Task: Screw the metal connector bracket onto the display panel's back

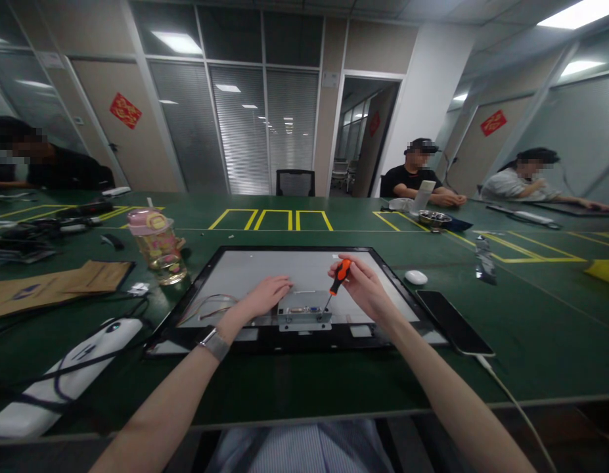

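Note:
A flat display panel (265, 263) with a black frame lies face down or back up, I cannot tell which, on the green table in front of me. Near its front edge sits a metal bracket (304, 326) with connectors along it. My right hand (370, 292) grips a screwdriver (340, 276) with an orange and black handle, its shaft slanting down to the bracket's right end. My left hand (269, 293) rests with outstretched fingers at the bracket's upper left. Thin wires (210, 301) run over the panel left of it.
On the left are a power strip (67, 378), a paper bag (62, 286) and a drink bottle (156, 246). To the right lie a charging phone (454, 322) and a white case (416, 277). Farther back stands a metal bowl (435, 218). Several people sit around the table.

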`<action>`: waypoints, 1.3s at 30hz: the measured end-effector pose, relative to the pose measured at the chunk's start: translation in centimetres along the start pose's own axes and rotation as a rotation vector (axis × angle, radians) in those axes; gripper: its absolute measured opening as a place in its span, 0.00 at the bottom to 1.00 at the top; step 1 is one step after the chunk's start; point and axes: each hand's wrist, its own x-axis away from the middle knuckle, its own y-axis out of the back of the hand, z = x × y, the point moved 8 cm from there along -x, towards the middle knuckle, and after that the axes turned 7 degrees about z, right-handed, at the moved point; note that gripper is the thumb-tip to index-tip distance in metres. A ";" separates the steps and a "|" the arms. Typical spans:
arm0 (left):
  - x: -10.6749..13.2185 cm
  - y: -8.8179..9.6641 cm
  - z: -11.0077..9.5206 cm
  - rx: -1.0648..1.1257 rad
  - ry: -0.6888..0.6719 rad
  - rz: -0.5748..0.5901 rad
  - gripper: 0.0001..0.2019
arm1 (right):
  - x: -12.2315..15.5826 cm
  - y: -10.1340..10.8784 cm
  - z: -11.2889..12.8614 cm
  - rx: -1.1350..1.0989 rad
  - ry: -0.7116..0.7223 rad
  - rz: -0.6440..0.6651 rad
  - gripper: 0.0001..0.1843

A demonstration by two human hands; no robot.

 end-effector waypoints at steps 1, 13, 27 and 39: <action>0.0 0.0 0.0 0.001 0.001 0.001 0.20 | 0.0 -0.1 0.1 0.011 0.010 0.003 0.15; 0.1 0.2 -0.1 -0.005 0.004 -0.004 0.21 | 0.2 0.3 0.3 0.115 0.047 -0.078 0.12; 0.0 0.0 0.1 -0.010 0.010 -0.003 0.20 | 0.1 0.6 0.8 0.238 0.099 -0.059 0.14; 0.1 0.0 0.1 -0.003 0.023 0.006 0.21 | 0.1 -0.5 1.0 0.129 0.075 0.021 0.13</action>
